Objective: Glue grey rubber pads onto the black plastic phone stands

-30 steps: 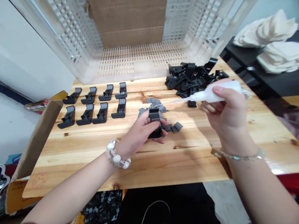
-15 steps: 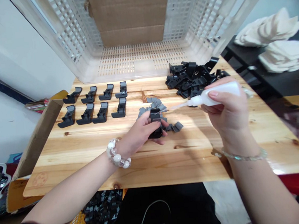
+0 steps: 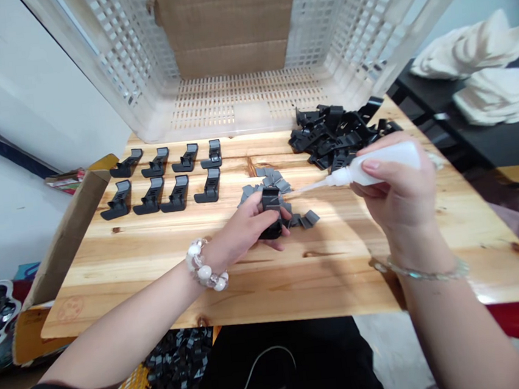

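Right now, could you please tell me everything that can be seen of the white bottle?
The white bottle looks like smooth, soft plastic, with no label visible. Its body narrows through a stepped neck into a long, thin, translucent tip. The right hand grips the body, thumb across the side facing the camera. The bottle lies nearly level above the wooden table, its tip slightly lower and pointing towards the black part in the left hand. Its contents cannot be made out.
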`<state>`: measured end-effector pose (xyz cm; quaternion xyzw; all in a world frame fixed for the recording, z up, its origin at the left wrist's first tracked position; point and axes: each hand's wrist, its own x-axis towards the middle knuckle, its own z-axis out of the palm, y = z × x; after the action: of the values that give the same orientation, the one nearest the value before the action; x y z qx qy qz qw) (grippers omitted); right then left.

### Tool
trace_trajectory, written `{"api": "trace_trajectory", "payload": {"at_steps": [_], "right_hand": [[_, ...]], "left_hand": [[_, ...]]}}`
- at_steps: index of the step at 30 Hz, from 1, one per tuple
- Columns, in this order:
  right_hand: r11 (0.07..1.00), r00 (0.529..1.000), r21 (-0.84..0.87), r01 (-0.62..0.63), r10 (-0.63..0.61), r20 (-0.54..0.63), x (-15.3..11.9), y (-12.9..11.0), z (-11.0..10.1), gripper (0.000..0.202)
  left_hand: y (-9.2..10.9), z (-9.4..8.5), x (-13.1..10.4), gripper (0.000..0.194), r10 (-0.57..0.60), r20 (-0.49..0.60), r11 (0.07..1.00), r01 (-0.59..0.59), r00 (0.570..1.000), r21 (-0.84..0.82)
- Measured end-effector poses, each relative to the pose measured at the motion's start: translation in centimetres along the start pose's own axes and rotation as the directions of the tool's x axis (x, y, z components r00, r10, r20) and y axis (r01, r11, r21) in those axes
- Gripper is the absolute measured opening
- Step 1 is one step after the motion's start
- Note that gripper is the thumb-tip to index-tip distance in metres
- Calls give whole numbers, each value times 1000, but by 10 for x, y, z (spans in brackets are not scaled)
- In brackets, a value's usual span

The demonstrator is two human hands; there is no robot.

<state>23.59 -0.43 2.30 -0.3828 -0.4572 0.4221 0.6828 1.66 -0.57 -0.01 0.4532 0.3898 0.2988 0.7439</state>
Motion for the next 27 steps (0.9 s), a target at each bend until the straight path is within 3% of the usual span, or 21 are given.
{"api": "trace_trajectory", "payload": {"at_steps": [27], "right_hand": [[998,998,-29,58,-59,-20,2,5,-3,14]], "left_hand": [[0,0,0,21,24,13,998,-24,1000,62]]}}
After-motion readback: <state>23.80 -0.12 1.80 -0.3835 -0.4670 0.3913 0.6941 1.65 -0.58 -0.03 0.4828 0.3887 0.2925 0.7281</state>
